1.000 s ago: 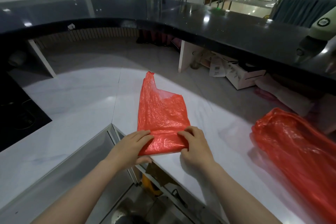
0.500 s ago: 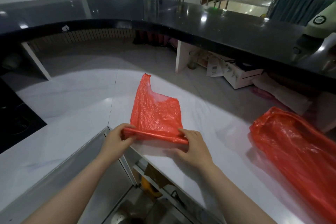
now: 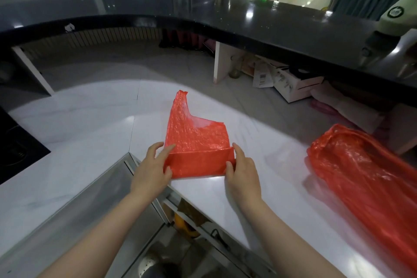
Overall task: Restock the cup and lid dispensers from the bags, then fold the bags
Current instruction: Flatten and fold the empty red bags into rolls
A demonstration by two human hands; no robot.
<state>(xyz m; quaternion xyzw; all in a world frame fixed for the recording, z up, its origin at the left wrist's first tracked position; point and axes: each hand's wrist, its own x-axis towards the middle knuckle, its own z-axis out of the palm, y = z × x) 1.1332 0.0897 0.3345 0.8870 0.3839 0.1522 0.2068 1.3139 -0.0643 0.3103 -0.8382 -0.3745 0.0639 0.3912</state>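
At the near edge of the white counter (image 3: 259,142), both hands turn up the bottom of a flattened red bag (image 3: 198,140).

Nearest, the left hand (image 3: 151,170) pinches the left end of the folded band, thumb on top and fingers spread; the right hand (image 3: 242,174) pinches the right end, fingers curled round the edge. Between the fingertips the band lies flat and fairly even. To fold well, I judge both ends should turn over together, edges level, each crease pressed flat before the next turn. Beyond the fingers the bag's handle tapers away. Well right of the right hand lies a second red bag (image 3: 365,178), unfolded.
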